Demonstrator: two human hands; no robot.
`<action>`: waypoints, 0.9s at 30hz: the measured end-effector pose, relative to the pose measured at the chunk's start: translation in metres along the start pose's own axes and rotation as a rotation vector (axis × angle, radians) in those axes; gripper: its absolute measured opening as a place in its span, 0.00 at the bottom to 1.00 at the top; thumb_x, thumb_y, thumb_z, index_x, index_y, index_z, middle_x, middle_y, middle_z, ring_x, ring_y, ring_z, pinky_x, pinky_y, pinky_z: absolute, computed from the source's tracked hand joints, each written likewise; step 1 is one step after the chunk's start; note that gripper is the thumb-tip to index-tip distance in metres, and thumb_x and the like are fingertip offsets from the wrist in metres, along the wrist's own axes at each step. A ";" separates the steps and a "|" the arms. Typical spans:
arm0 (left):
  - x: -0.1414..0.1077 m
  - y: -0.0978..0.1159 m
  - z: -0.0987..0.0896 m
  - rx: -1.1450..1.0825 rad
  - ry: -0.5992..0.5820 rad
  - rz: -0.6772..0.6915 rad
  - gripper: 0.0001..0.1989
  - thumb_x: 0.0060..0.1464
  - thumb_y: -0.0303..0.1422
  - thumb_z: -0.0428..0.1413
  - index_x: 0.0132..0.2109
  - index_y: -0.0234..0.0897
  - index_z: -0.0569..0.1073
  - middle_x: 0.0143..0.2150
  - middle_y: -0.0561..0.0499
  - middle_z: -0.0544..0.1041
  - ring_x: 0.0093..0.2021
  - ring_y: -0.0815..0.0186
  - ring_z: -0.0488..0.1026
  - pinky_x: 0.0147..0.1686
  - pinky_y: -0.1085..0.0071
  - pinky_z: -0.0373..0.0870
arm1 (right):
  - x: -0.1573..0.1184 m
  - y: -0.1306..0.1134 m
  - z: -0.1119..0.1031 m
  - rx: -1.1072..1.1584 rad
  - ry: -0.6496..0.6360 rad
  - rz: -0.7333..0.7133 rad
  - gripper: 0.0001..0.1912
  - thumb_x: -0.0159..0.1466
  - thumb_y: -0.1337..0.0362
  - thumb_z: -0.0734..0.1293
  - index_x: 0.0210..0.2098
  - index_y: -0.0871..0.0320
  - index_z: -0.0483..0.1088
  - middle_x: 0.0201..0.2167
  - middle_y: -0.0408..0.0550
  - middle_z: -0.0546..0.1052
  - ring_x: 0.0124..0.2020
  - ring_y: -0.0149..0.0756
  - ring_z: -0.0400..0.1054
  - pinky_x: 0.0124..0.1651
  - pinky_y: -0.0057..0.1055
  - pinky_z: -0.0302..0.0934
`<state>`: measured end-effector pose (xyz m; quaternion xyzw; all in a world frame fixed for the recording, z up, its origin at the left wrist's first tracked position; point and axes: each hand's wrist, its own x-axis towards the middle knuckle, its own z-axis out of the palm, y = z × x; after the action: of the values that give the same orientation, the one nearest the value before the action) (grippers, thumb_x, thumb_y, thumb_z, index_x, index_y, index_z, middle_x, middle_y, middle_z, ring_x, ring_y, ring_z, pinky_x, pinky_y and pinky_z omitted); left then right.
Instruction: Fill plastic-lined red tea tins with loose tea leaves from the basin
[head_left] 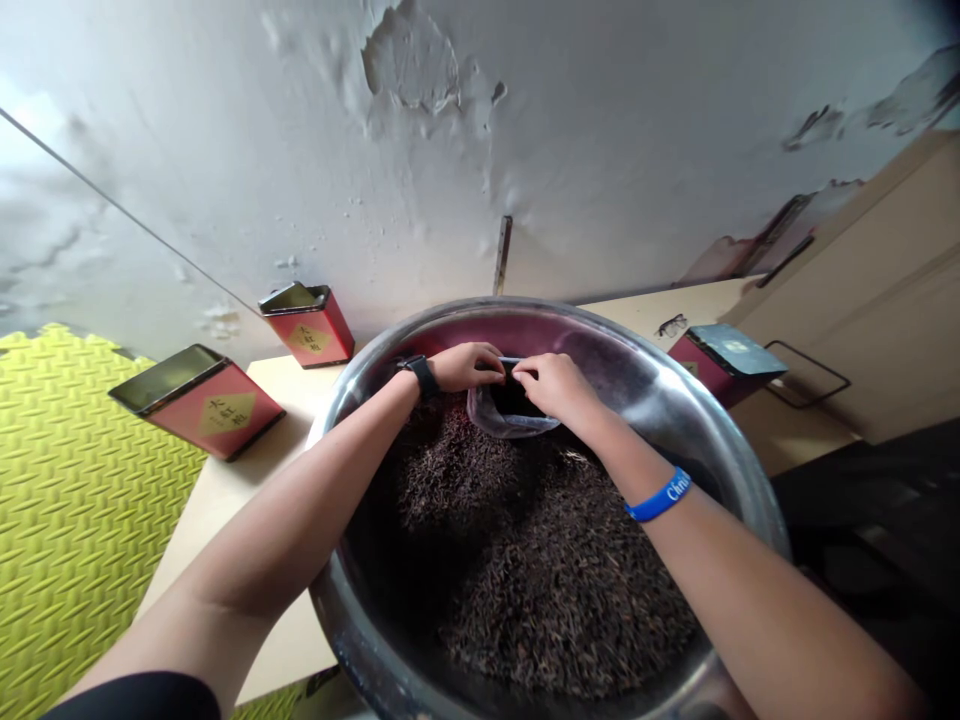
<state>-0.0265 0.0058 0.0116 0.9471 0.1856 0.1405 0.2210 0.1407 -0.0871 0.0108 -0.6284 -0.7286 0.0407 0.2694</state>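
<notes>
We record the left hand (466, 366) and right hand (559, 388) narrowly closed, pinching opposite edges of a clear plastic bag (510, 418). The grip appears to hold its dark mouth spread. The bag rests on, and is partly sunk into, a heap of dark, twisted dried leaves (525, 570), probably tea, which seems to prop it up. A black wristwatch (421, 376) sits on the left wrist; a blue wristband (658, 495) circles the right. The leaves fill a wide steel basin (465, 308), its rim surrounding them. Beyond it, on the pale desk (225, 520), stand red tins with gold diamond labels (196, 402), their open tops apparently left accessible. Farther back lie a green foam mat (82, 520) and a peeling white wall (405, 130).
</notes>
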 end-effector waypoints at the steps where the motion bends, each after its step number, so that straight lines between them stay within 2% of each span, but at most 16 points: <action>1: 0.000 0.000 0.000 -0.005 0.001 0.002 0.11 0.52 0.35 0.52 0.38 0.36 0.75 0.44 0.48 0.71 0.42 0.68 0.68 0.46 0.72 0.62 | 0.000 0.000 0.001 -0.011 0.002 -0.003 0.10 0.57 0.64 0.62 0.30 0.53 0.76 0.28 0.48 0.77 0.30 0.38 0.70 0.33 0.31 0.59; 6: 0.001 -0.001 0.002 -0.030 0.017 0.011 0.11 0.52 0.36 0.53 0.39 0.36 0.76 0.43 0.48 0.72 0.41 0.68 0.68 0.45 0.72 0.63 | -0.002 -0.001 0.006 0.093 -0.012 0.020 0.08 0.56 0.63 0.64 0.32 0.53 0.74 0.27 0.47 0.76 0.24 0.33 0.69 0.31 0.28 0.59; 11: 0.002 0.000 0.002 -0.054 0.010 0.006 0.11 0.51 0.36 0.53 0.38 0.35 0.76 0.43 0.48 0.72 0.42 0.67 0.69 0.45 0.71 0.63 | -0.001 0.000 0.009 0.140 0.013 0.034 0.07 0.56 0.65 0.63 0.31 0.54 0.73 0.28 0.45 0.76 0.23 0.31 0.69 0.30 0.27 0.59; 21: 0.003 -0.005 0.004 -0.065 0.013 0.026 0.11 0.49 0.36 0.55 0.39 0.38 0.76 0.44 0.49 0.72 0.42 0.67 0.69 0.45 0.71 0.63 | -0.001 -0.006 0.008 0.109 0.034 0.035 0.06 0.55 0.67 0.63 0.26 0.55 0.71 0.25 0.44 0.76 0.23 0.30 0.68 0.28 0.25 0.57; 27: 0.003 -0.004 0.006 -0.036 0.047 0.034 0.09 0.49 0.35 0.56 0.37 0.39 0.77 0.44 0.49 0.72 0.42 0.67 0.68 0.45 0.71 0.63 | 0.000 -0.005 0.011 0.326 -0.065 0.224 0.05 0.55 0.69 0.62 0.26 0.58 0.71 0.17 0.44 0.73 0.18 0.30 0.68 0.22 0.23 0.59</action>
<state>-0.0229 0.0079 0.0055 0.9423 0.1722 0.1699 0.2313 0.1315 -0.0849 0.0031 -0.6519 -0.6462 0.2083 0.3378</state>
